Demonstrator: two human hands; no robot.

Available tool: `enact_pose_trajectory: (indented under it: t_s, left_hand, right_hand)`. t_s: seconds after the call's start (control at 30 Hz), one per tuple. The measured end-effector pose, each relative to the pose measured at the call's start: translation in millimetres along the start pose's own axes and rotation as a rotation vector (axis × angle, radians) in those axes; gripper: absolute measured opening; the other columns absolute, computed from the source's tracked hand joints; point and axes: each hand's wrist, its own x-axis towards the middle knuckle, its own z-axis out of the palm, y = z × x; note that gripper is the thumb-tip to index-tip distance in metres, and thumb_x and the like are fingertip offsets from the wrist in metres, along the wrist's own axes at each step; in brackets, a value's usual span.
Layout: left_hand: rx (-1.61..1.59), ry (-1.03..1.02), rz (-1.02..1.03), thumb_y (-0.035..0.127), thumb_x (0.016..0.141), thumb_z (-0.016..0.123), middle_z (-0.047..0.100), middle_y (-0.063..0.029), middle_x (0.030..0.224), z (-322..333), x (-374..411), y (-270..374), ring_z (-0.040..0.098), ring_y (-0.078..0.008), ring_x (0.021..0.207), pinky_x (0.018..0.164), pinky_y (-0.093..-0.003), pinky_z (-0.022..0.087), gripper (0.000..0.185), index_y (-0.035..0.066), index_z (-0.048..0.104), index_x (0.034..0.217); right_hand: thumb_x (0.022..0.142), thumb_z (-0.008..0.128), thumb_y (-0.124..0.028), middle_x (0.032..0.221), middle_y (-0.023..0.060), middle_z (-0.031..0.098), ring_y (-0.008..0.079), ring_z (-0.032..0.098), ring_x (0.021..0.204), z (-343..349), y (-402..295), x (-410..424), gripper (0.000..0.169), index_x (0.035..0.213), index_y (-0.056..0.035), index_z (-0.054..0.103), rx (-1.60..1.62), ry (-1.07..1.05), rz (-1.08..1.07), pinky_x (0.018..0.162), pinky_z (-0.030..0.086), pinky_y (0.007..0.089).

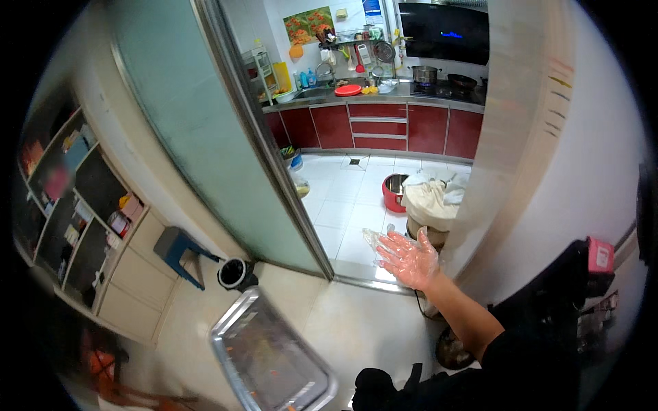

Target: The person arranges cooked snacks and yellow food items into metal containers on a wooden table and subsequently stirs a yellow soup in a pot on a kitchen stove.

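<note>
My right hand (408, 259), in a clear plastic disposable glove, is raised in front of the kitchen doorway with its fingers spread and nothing in it. At the lower left, a rectangular metal tray (272, 354) is tilted over the floor, with a few small orange bits on its surface. My left hand cannot be seen; whether it holds the tray is hidden.
A frosted glass sliding door (205, 128) borders the doorway. Beyond it are a red pot (395, 193), a cloth-covered container (429, 200) and a counter with red cabinets (378, 126). A trash bin (236, 275) and a blue stool (180, 251) stand left.
</note>
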Motion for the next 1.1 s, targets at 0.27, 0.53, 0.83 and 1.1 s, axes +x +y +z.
enact_pose_trajectory:
  t_s: [0.27, 0.53, 0.83, 1.1]
  left_hand:
    - [0.157, -0.374, -0.408, 0.005, 0.078, 0.059, 0.057, -0.0029, 0.079, 235, 184, -107, 0.054, -0.0132, 0.07, 0.061, -0.0249, 0.043, 0.02, 0.007, 0.055, 0.097]
    - [0.091, -0.68, -0.419, 0.0, 0.082, 0.054, 0.052, -0.0017, 0.072, 549, 388, -251, 0.051, -0.0119, 0.063, 0.062, -0.0273, 0.047, 0.009, 0.007, 0.051, 0.086]
    - [0.263, -0.571, -0.154, 0.015, 0.087, 0.053, 0.056, -0.0052, 0.081, 770, 570, -336, 0.055, -0.0172, 0.075, 0.068, -0.0346, 0.048, 0.015, 0.002, 0.053, 0.095]
    - [0.214, -0.591, -0.089, 0.004, 0.088, 0.048, 0.057, -0.0067, 0.084, 971, 788, -367, 0.057, -0.0112, 0.071, 0.067, -0.0279, 0.053, 0.005, 0.005, 0.046, 0.084]
  right_hand:
    - [0.086, 0.031, -0.064, 0.143, 0.0062, 0.027, 0.0278, 0.028, 0.129, -33, -158, 176, 0.069, 0.136, -0.0158, 0.032, -0.174, -0.225, -0.303, 0.098, 0.031, 0.0483]
    - [0.087, 0.029, -0.063, 0.139, 0.0069, 0.034, 0.0273, 0.036, 0.123, -114, -322, 271, 0.067, 0.134, -0.0138, 0.033, 0.004, 0.187, -0.583, 0.087, 0.04, 0.0429]
    - [0.089, 0.032, -0.058, 0.128, 0.013, 0.047, 0.0274, 0.047, 0.113, -228, -468, 563, 0.065, 0.129, -0.0076, 0.04, -0.072, 0.484, -0.424, 0.083, 0.042, 0.0394]
    - [0.087, 0.038, -0.06, 0.11, 0.0151, 0.058, 0.0223, 0.057, 0.091, -191, -544, 934, 0.07, 0.122, -0.0002, 0.046, -0.3, 0.195, -0.312, 0.076, 0.048, 0.0324]
